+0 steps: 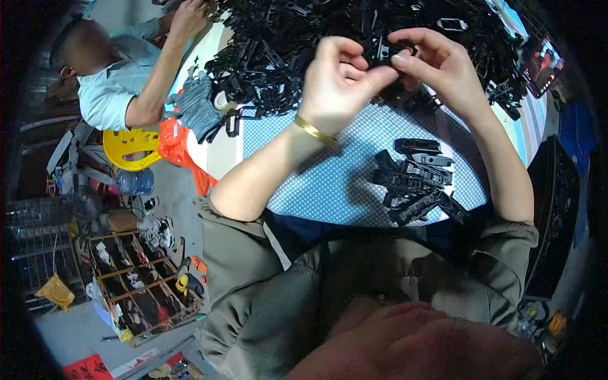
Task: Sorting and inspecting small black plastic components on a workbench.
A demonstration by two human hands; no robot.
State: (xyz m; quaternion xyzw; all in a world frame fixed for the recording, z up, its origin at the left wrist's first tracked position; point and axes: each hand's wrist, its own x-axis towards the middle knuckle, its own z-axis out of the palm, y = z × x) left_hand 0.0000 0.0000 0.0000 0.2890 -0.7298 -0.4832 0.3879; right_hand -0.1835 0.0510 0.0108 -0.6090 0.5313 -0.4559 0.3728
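Note:
Both of my hands are raised close together over the near edge of a big heap of black plastic parts (285,44). My right hand (443,69) pinches a small black plastic part (406,47) between thumb and forefinger. My left hand (339,82), with a gold-coloured bracelet (315,131) at the wrist, has its fingers curled and its thumb stretched toward the right fingertips. What lies in the left fingers is hard to tell against the dark heap. Nearer to me, several black plastic pieces (418,180) lie in a small pile on the dotted cloth (285,168).
Across the table at the left sits another person (120,82), one arm reaching to the heap. A grey knitted glove (197,104) and a roll of tape (221,101) lie at the table's left side. Beyond are an orange plastic bag (177,145), a yellow stool (130,149) and a divided crate (142,285).

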